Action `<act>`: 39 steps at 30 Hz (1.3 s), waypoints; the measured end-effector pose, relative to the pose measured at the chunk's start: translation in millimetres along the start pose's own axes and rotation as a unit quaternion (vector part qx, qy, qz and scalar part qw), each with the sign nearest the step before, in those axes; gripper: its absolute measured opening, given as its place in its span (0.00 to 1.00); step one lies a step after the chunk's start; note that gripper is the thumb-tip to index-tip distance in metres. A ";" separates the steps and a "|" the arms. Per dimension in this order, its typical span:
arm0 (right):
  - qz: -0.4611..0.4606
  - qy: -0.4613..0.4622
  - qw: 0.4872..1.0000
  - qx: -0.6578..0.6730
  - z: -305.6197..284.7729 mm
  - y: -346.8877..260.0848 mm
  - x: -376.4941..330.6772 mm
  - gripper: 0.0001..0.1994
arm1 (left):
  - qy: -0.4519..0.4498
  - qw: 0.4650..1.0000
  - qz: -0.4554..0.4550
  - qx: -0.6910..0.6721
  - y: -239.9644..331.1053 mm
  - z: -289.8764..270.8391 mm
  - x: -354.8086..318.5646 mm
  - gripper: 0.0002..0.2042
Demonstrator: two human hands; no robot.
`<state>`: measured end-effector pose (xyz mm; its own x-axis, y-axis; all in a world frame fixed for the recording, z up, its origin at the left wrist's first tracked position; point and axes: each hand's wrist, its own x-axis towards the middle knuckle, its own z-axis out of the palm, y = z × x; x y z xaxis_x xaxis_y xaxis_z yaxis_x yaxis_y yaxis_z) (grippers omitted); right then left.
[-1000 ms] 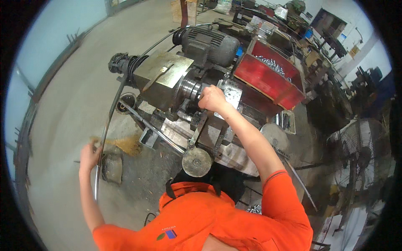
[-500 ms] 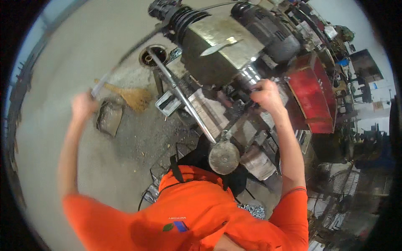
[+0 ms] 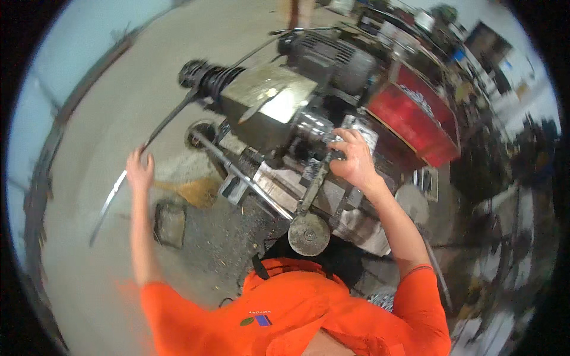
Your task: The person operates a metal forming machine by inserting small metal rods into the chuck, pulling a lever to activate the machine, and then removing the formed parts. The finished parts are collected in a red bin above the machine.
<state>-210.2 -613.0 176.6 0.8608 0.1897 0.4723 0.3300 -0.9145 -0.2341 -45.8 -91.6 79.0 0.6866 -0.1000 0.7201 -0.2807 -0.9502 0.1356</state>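
Note:
My left hand point(image 3: 140, 171), at the left, has its fingers wrapped around a long thin bar point(image 3: 169, 118). The bar reaches the black ribbed end of a machine point(image 3: 246, 127), and its bright lower part extends below the hand. My right hand point(image 3: 354, 159) is beside the shiny cylindrical chuck point(image 3: 312, 132), fingers curved and apart, with nothing visible in them. Whether its fingertips touch the machine, I cannot tell. A flat pointed tool point(image 3: 256, 107) rests on the machine's yellowish top. Nearer to me are a metal tube lever point(image 3: 243, 173) and a round grey disc point(image 3: 309, 234).
An open red metal box point(image 3: 409, 115) with small metal pieces in it stands at the right. A ribbed motor point(image 3: 332, 59) is behind the machine. On the floor at the left lie a broom point(image 3: 199, 193) and a dustpan point(image 3: 170, 222). Cluttered shelving fills the far right.
The view has shifted, so the machine sits lower and further left. My left hand is now further up the bar, with more bar showing below it. My right hand's fingers have spread beside the chuck.

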 end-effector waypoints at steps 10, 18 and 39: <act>0.250 0.030 0.967 -0.023 -116.0 13.5 -196.1 0.18 | -0.554 0.801 0.175 0.141 138.8 123.2 -124.1 0.16; 0.504 0.002 0.837 -0.214 -150.4 82.4 -414.7 0.18 | -0.489 0.864 0.121 0.026 127.1 121.0 -100.3 0.13; 0.731 0.193 0.599 0.263 -36.4 -118.3 -491.3 0.15 | -0.275 0.712 -0.397 -0.510 184.8 96.7 -37.9 0.17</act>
<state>-686.3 -611.1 3.2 0.2585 -0.8668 -0.4264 -0.5036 0.2558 -0.8252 -58.8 -291.9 11.0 0.9804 -0.0189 -0.1961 0.1936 -0.0917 0.9768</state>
